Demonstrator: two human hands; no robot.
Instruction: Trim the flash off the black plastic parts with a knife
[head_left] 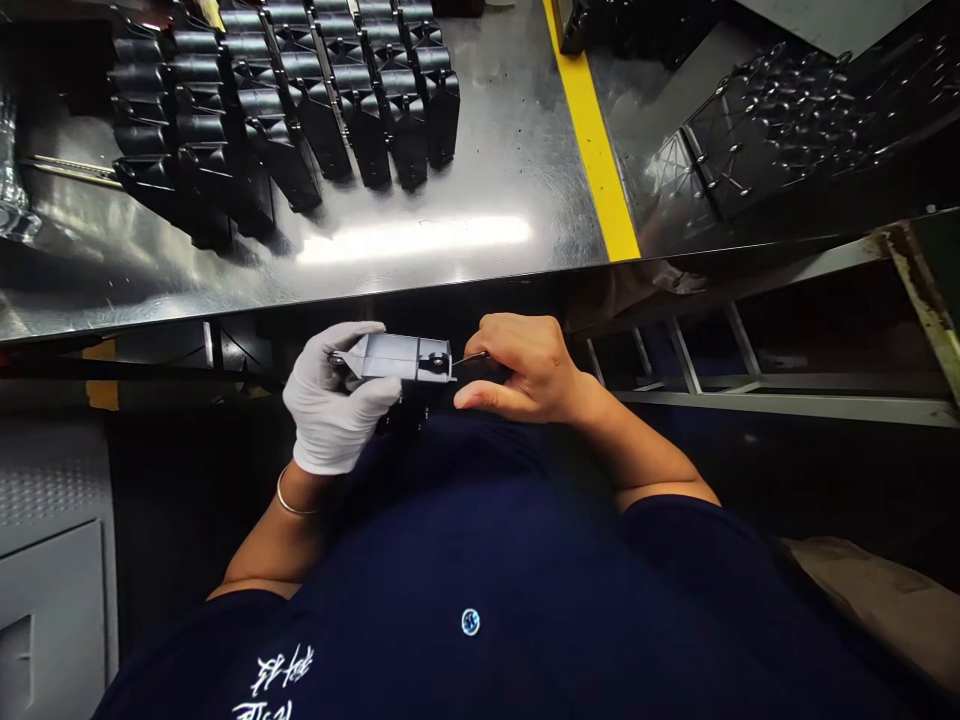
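Observation:
My left hand (330, 410), in a white glove, grips a dark moulded plastic part (391, 357) by its left end, thumb below and fingers above. Light glares off the part's flat upper face, and a round dark opening shows near its right end. My bare right hand (521, 365) pinches a thin dark blade-like tool (472, 358). Its tip reaches the right end of the part; whether it touches I cannot tell. The tool's handle is hidden inside my fingers. Both hands are just in front of the metal table, close to my body.
Several rows of black moulded parts (300, 110) stand on the shiny metal table (495, 190). A yellow stripe (592, 130) crosses the tabletop. Small shiny dark pieces (802, 110) lie in a heap at the right. A metal frame (795, 408) runs below right; a grey cabinet (56, 560) stands lower left.

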